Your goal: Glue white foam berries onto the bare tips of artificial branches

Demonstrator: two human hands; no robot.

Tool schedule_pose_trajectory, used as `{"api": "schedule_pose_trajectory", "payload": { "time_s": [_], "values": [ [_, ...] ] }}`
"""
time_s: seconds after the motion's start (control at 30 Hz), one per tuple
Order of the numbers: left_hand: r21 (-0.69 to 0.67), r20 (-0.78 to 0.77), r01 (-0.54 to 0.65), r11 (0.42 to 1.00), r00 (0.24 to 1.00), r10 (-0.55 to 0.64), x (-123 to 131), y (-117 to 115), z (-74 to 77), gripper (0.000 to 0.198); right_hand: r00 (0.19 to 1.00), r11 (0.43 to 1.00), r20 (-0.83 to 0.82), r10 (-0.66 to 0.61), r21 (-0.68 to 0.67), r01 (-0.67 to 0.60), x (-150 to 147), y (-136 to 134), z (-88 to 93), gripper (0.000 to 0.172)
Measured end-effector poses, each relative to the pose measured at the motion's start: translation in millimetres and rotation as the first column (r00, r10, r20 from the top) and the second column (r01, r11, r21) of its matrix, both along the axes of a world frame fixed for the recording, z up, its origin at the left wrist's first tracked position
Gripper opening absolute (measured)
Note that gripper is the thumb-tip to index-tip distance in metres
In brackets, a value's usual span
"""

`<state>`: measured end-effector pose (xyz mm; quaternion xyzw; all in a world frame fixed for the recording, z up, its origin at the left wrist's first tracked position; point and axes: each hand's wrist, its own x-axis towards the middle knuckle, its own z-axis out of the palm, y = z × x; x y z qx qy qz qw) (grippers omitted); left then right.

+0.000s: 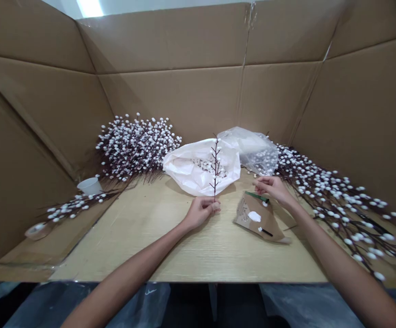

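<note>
Your L hand (202, 212) has thumb + fingers closed round the base of a thin, dark-brown, branched twig (215, 166), near table centre. Twig's long axis is approx. vertical in view, tip up and away from you, w/ a few white buds on its side shoots. It rises straight from your L fingertips, so L is the nearer hand; R hand (272, 187) is apart, off to the twig's right and a bit farther fwd than L. R fingertips are drawn together, narrow gap at most; can't make out if there's a bud or anything else between them. R is just above the far edge of a flat, brown cardboard piece (273, 224) w/ a white, paste-like blob (254, 216) and a slim green stick (256, 197) on it. So blob is right of the twig, nearer R than L. Behind the twig, overlapped by it in view: a crinkled, white plastic bag (180, 166), mouth facing you, loose white buds (203, 164) inside. Dense bunch of white-budded stems (136, 148) is back left.
</note>
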<state>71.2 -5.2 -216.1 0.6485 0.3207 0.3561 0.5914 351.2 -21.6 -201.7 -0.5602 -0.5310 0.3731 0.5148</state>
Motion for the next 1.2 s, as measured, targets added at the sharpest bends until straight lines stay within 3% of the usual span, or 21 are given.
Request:
{"api": "schedule_pose_trajectory", "payload": {
  "time_s": [0.53, 0.93, 1.07, 1.2],
  "values": [
    [0.002, -0.014, -0.014, 1.0, 1.0, 0.014, -0.8, 0.4, 3.7, 0.041, 0.998, 0.999, -0.051, -0.036, -0.026, 0.035, -5.7, -0.3, 1.7, 0.045],
    [0.017, -0.021, -0.01, 1.0, 1.0, 0.01, -0.3, 5.1, -0.1, 0.037, 0.997, 0.995, -0.02, -0.076, 0.068, 0.078, 1.5, 3.2, -1.7, 0.046],
    [0.025, -0.031, -0.021, 0.999, 0.999, 0.022, -0.4, 6.5, 1.3, 0.034, 0.988, 0.98, -0.02, -0.154, 0.126, 0.155, 6.0, -0.1, 8.2, 0.046],
    [0.034, -0.044, -0.022, 0.999, 0.999, 0.023, 0.6, 7.0, 3.0, 0.034, 0.965, 0.928, 0.021, -0.262, 0.28, 0.246, -0.3, -32.1, 25.9, 0.038]
  ]
}}
